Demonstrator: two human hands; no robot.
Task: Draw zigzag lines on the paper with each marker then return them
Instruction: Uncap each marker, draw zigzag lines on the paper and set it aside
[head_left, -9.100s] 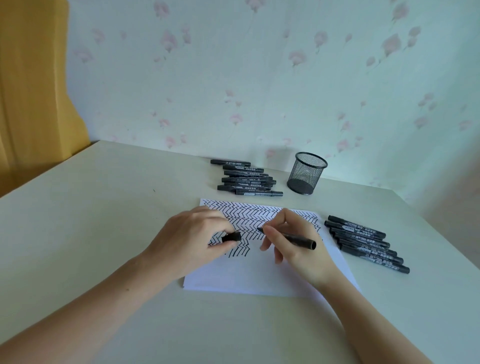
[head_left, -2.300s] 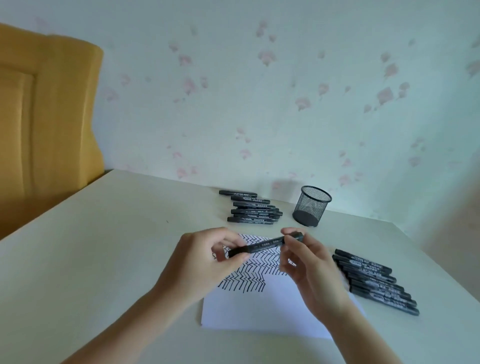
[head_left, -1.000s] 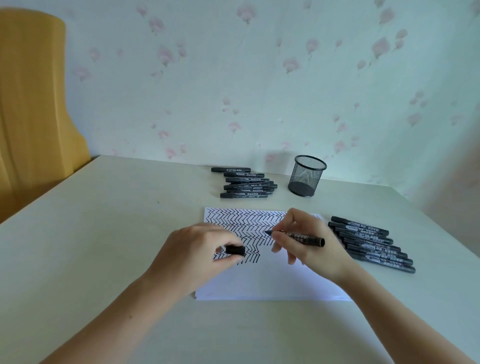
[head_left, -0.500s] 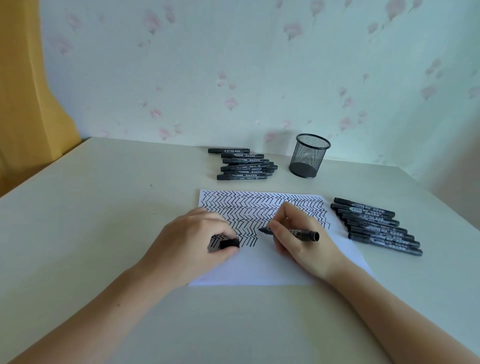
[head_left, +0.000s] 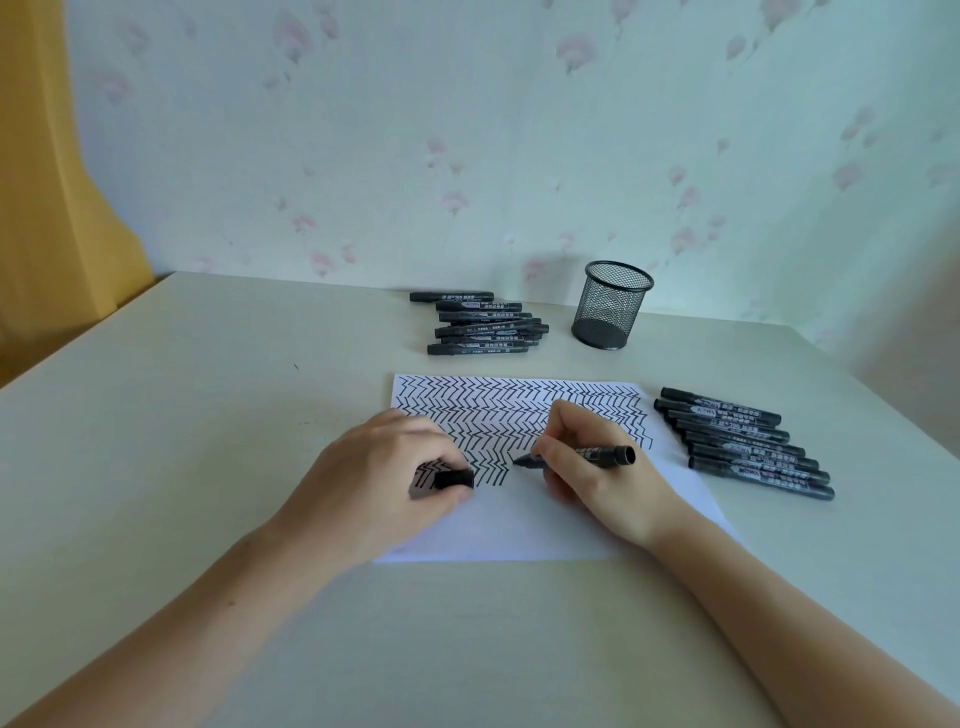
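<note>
A white paper (head_left: 524, 525) lies mid-table, its upper part filled with black zigzag lines. My right hand (head_left: 597, 467) grips an uncapped black marker (head_left: 597, 455), tip pointing left and touching the paper just right of the lowest zigzag row. My left hand (head_left: 379, 478) rests on the paper's left side and pinches the black cap (head_left: 453, 478) between thumb and fingers. Several black markers (head_left: 483, 325) lie stacked behind the paper. Another row of several markers (head_left: 743, 441) lies right of the paper.
A black mesh pen cup (head_left: 612, 305) stands at the back beside the rear markers, near the floral wall. A yellow panel (head_left: 47, 182) fills the far left. The pale table (head_left: 182, 415) runs bare to the left and front.
The marker was uncapped about two seconds ago; both hands came down onto the paper. Over the last second the marker tip lowered to the sheet beside the lowest zigzag row.
</note>
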